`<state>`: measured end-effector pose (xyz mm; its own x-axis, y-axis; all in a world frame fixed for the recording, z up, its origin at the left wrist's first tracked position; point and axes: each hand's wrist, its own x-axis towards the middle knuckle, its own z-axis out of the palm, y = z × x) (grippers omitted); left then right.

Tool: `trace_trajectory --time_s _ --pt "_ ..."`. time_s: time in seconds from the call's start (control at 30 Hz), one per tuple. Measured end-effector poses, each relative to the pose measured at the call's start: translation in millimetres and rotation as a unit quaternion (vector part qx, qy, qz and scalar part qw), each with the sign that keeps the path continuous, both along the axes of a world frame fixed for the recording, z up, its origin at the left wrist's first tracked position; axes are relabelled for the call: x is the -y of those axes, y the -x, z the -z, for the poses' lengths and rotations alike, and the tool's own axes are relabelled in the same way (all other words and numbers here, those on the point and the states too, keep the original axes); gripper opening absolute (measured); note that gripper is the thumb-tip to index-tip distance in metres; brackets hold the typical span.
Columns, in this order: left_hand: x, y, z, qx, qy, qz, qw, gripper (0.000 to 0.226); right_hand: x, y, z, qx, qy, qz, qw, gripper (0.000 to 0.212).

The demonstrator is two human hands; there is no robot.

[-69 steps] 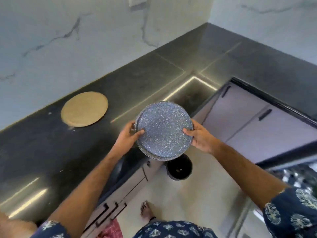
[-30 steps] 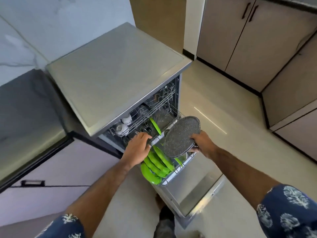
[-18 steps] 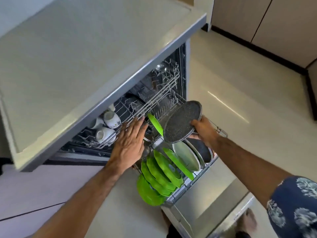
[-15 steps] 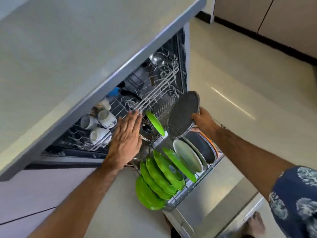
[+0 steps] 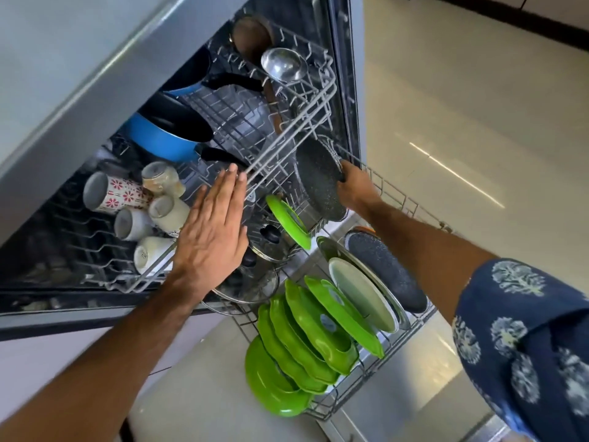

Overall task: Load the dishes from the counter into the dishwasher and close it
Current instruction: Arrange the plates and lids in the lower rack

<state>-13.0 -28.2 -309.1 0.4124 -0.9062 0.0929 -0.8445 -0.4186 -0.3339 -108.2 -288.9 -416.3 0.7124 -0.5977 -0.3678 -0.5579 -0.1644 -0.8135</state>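
the dark grey speckled round plate [image 5: 318, 180] is standing on edge at the back of the pulled-out lower wire rack [image 5: 411, 317], partly tucked under the front rail of the upper wire rack [image 5: 287, 132]. the right hand [image 5: 355, 189] grips its right rim, fingers curled around the edge, so the plate sits just left of those fingers. further down that arm there's a navy sleeve with a pale floral print [image 5: 526, 339].

the left hand [image 5: 213, 231] is flat with fingers straight and close together, palm resting on the front of the upper rack, fingertips touching the front rail wire. just left of those fingers is a cluster of white ceramic cups [image 5: 159, 215] lying on their sides, one with red flowers [image 5: 111, 194]. beyond the fingertips sits a blue pan with a black inside [image 5: 165, 135], and further back a shiny steel ladle bowl [image 5: 283, 65].

below the left palm, glass pot lids with black knobs [image 5: 264, 240] lean in the lower rack, and a bright green plate [image 5: 288, 220] stands just right of them. nearer to me there's a row of bright green plates [image 5: 302, 342] on edge, then a pale green plate [image 5: 360, 295] and another dark speckled round plate [image 5: 382, 269] under the right forearm. the open stainless dishwasher door [image 5: 414, 387] lies beneath the lower rack, glossy cream floor tiles [image 5: 478, 106] off to the right.
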Motion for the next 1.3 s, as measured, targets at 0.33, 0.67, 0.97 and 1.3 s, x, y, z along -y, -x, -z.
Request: trace_trajectory --time_s 0.33,0.67,0.97,1.3 --pt "4 4 1 0.0 -0.001 -0.01 1.0 0.094 -27 1 18 0.037 0.138 -0.077 0.987 0.04" --pt "5 6 -1 -0.001 -0.004 -0.021 1.0 0.096 -32 -8 22 0.007 0.147 -0.104 0.984 0.038" --pt "4 8 0 -0.002 0.0 -0.02 1.0 0.096 -13 -10 11 0.023 0.174 -0.122 0.977 0.044" --pt "5 8 -2 -0.004 -0.002 -0.021 1.0 0.098 -20 -18 10 0.028 0.138 -0.115 0.983 0.041"
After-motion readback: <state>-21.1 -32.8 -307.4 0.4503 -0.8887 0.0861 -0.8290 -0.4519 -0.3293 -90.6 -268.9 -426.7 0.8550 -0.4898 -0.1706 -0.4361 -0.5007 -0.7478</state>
